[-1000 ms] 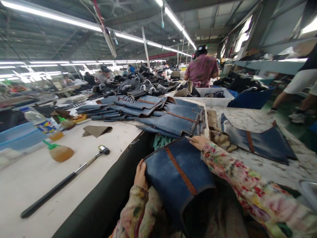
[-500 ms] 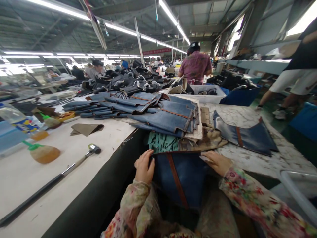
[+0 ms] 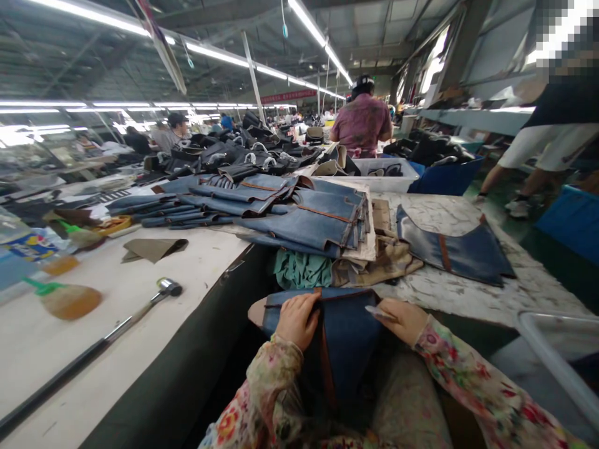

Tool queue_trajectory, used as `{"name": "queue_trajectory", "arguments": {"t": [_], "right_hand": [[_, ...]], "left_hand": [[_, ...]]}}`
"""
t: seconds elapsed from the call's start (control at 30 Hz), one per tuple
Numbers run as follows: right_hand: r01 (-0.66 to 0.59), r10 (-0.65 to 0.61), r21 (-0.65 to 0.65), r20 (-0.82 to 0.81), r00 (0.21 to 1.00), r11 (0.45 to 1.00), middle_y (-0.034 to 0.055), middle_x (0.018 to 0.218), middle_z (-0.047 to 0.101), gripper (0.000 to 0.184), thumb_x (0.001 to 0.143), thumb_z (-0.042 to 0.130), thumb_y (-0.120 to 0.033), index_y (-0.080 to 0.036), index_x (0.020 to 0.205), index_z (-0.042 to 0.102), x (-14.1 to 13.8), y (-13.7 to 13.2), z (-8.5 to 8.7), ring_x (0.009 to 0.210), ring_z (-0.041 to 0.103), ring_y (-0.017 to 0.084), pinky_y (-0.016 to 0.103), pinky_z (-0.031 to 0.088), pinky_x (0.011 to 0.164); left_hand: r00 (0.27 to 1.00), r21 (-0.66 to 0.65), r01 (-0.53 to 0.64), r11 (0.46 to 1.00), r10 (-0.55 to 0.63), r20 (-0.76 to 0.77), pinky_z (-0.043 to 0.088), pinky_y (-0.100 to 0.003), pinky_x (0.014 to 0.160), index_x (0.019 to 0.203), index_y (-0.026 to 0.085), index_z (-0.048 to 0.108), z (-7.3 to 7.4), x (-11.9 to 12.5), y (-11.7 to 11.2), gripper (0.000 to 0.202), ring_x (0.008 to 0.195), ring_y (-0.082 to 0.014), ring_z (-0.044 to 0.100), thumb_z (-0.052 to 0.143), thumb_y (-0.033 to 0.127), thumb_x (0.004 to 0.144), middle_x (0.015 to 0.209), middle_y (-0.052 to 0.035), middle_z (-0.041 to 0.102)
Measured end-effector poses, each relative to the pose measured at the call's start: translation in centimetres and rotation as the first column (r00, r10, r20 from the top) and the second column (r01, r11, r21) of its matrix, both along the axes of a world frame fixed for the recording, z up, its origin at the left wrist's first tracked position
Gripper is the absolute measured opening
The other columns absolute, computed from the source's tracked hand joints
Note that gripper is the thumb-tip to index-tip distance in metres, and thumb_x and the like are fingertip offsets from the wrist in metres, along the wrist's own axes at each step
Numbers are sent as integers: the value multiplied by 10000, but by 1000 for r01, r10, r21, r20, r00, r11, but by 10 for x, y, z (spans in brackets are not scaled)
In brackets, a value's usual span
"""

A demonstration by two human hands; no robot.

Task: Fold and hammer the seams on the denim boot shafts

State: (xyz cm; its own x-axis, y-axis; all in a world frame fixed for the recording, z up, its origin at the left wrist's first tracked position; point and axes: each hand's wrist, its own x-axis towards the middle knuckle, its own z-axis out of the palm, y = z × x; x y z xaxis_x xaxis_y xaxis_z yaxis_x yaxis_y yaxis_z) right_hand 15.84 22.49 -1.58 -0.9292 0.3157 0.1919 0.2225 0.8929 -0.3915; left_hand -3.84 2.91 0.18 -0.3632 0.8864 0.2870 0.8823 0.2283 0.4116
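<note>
Your left hand [image 3: 298, 319] lies over the folded blue leather-like panel with a brown strip [image 3: 350, 327], apparently steadying the fold; whether its fingers grip underneath, I can't tell. To their right, your right hand [image 3: 405, 318] pinches a slim pale tool [image 3: 377, 311], probably leaving its tip free.

Overhead tube lights [image 3: 306, 22] read near-white on my feed; windows [image 3: 435, 62] at right clip too. Roof dim. I note glare on the far blue panel [image 3: 463, 259]; the lap's blue piece [image 3: 350, 330] darkens downward. Left-edge bottle [image 3: 30, 243] smeared, edges stretched, upper-right corner pixelated.
</note>
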Motion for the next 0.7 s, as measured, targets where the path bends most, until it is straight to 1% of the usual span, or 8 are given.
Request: {"name": "queue_trajectory", "arguments": {"t": [0.1, 0.17, 0.23, 0.3, 0.4, 0.57, 0.63, 0.7], "right_hand": [[56, -54, 8, -176, 983, 998, 98, 1029, 589, 299, 809, 352, -277, -202, 978, 587, 26, -22, -29, 948, 564, 212, 319, 491, 782], [100, -104, -30, -251, 962, 995, 102, 1196, 502, 385, 809, 361, -242, -190, 1162, 507, 39, -36, -46, 1083, 487, 217, 320, 474, 853], [116, -129, -66, -257, 958, 991, 92, 1267, 434, 434, 823, 367, -228, -187, 1250, 430, 45, -46, -54, 1132, 438, 209, 306, 464, 880], [128, -145, -84, -241, 960, 988, 86, 1293, 402, 448, 836, 367, -225, -188, 1282, 392, 45, -53, -55, 1152, 413, 202, 302, 446, 904], [137, -157, -99, -227, 961, 986, 85, 1312, 376, 458, 844, 358, -215, -188, 1301, 361, 41, -56, -50, 1173, 386, 202, 323, 408, 943], [122, -142, -94, -248, 958, 988, 97, 1309, 378, 483, 812, 362, -173, -163, 1295, 372, 41, -53, -52, 1173, 386, 217, 345, 392, 952], [120, -134, -71, -245, 960, 990, 106, 1301, 386, 487, 801, 367, -164, -154, 1288, 379, 42, -52, -55, 1164, 397, 213, 334, 406, 937], [123, -135, -62, -241, 961, 990, 111, 1299, 390, 480, 804, 370, -168, -147, 1282, 385, 43, -52, -55, 1160, 403, 206, 323, 412, 930]], "left_hand": [[999, 22, 17, 1000, -16, -52, 298, -410, 953, 1185, 239, 457, -5, 10, -1, 373, 1057, -195, 486, 420, 229, 814, 1149, -57, 555], [994, 44, 67, 997, -63, -92, 235, -427, 1006, 1213, 243, 426, -7, 22, 4, 405, 1101, -185, 458, 424, 208, 809, 1192, -48, 530], [983, 65, 135, 989, -126, -131, 206, -421, 1030, 1234, 246, 404, -8, 35, 13, 429, 1147, -179, 421, 429, 201, 808, 1230, -35, 504], [970, 86, 184, 979, -167, -176, 199, -407, 1041, 1247, 249, 393, -10, 48, 22, 437, 1174, -176, 396, 428, 208, 813, 1250, -22, 491], [951, 111, 204, 973, -169, -259, 177, -387, 1054, 1258, 243, 386, -14, 57, 29, 430, 1186, -170, 386, 406, 211, 830, 1264, -10, 481], [904, 154, 215, 964, -137, -405, 129, -360, 1058, 1242, 230, 411, -23, 56, 23, 404, 1205, -172, 355, 381, 185, 841, 1295, 7, 447], [905, 179, 196, 964, -108, -411, 172, -348, 1037, 1217, 223, 436, -23, 56, 21, 384, 1161, -170, 393, 386, 174, 839, 1255, 1, 487], [923, 184, 144, 972, -65, -378, 259, -341, 980, 1156, 227, 487, -20, 58, 23, 335, 1072, -169, 450, 412, 186, 832, 1156, -8, 553]]}}
